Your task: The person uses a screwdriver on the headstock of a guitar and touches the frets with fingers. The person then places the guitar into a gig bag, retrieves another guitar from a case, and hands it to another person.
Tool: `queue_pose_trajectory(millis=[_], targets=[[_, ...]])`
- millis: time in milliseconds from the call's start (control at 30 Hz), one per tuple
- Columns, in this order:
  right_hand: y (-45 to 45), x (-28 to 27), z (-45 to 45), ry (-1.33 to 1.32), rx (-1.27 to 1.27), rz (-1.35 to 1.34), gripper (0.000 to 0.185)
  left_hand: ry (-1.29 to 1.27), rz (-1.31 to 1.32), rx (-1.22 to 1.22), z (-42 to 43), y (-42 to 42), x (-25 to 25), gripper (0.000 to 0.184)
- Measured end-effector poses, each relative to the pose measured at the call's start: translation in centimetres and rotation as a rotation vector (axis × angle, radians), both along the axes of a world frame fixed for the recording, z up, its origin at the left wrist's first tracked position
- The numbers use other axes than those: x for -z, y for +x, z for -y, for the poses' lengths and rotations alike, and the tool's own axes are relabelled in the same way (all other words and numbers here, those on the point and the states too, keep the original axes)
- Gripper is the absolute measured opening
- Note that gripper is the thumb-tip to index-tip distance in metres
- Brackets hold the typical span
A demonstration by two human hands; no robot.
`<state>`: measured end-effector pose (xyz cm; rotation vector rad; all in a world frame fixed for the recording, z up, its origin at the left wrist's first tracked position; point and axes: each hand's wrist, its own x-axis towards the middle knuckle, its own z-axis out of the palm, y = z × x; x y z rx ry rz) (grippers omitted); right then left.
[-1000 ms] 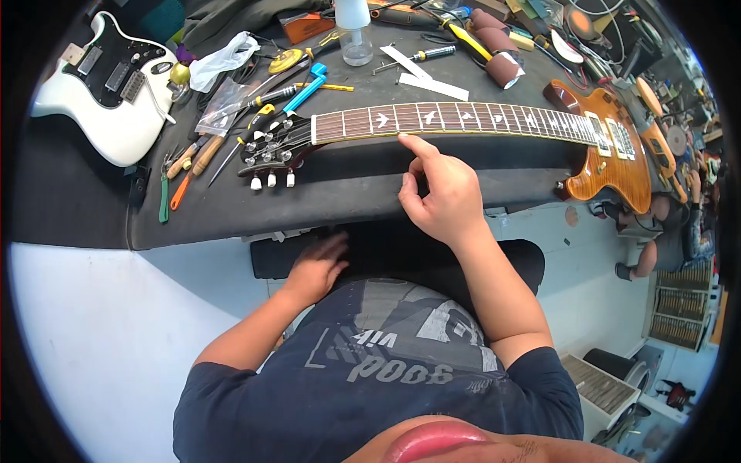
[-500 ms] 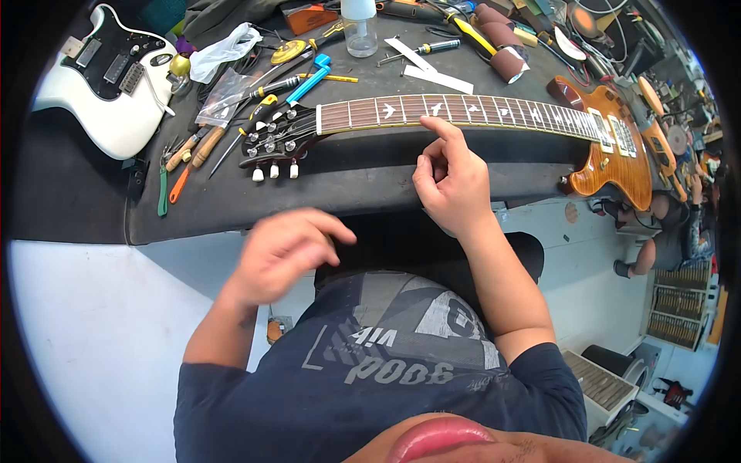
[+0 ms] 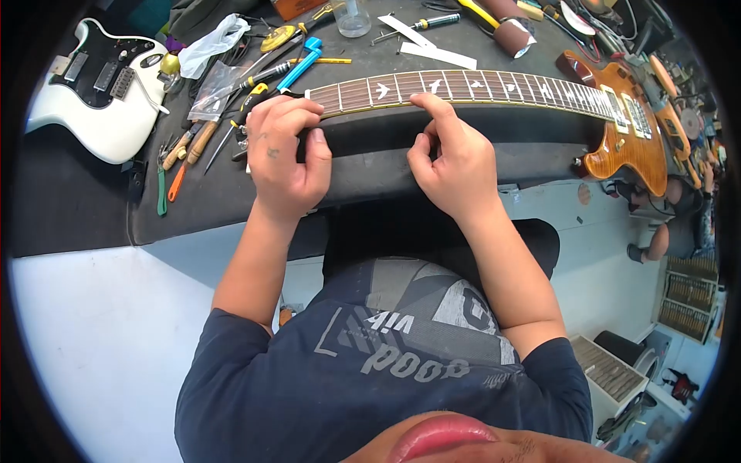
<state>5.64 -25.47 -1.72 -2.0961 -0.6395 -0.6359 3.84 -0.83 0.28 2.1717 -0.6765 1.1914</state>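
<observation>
An orange-brown electric guitar [image 3: 629,127] lies on the dark bench, its neck [image 3: 494,87] pointing left, with bird inlays on the fretboard. Bent fingers of my left hand [image 3: 289,154] close over the headstock by the nut, hiding most of the tuners; the thumb sits below. Beneath the neck, my right hand [image 3: 455,158] has its index fingertip on the fretboard's near edge by the second bird inlay. Its thumb stands apart from that finger, the other fingers are curled, and nothing is held in it.
A white guitar body [image 3: 100,127] is at the left. Screwdrivers, a blue tool [image 3: 301,65], a plastic bag [image 3: 214,48] and white strips [image 3: 438,56] lie behind the neck. Sandpaper rolls [image 3: 513,37] are farther back. Another person's leg [image 3: 658,242] shows at the right.
My left hand has risen from the lap to the headstock and closed over it. My right index fingertip has moved from the first bird inlay to the second. The view has shifted slightly.
</observation>
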Motion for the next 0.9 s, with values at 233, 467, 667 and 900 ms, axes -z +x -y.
queue_pose_trajectory(millis=[233, 467, 667, 900], targets=[[-0.08, -0.52, 0.04, 0.007, -0.012, -0.051, 0.053, 0.039, -0.044, 0.005, 0.18, 0.01, 0.01, 0.030], [-0.01, -0.23, 0.06, 0.015, -0.019, -0.058, 0.055, 0.114, -0.061, 0.018, 0.13, -0.31, -0.55, 0.032], [-0.02, -0.25, 0.22, 0.015, -0.027, -0.070, 0.055, 0.027, -0.066, 0.022, 0.26, 0.07, 0.04, 0.038], [-0.26, -0.99, 0.00, -0.008, -0.037, -0.109, 0.056, 0.099, -0.119, 0.010, 0.11, -0.38, -0.33, 0.040]])
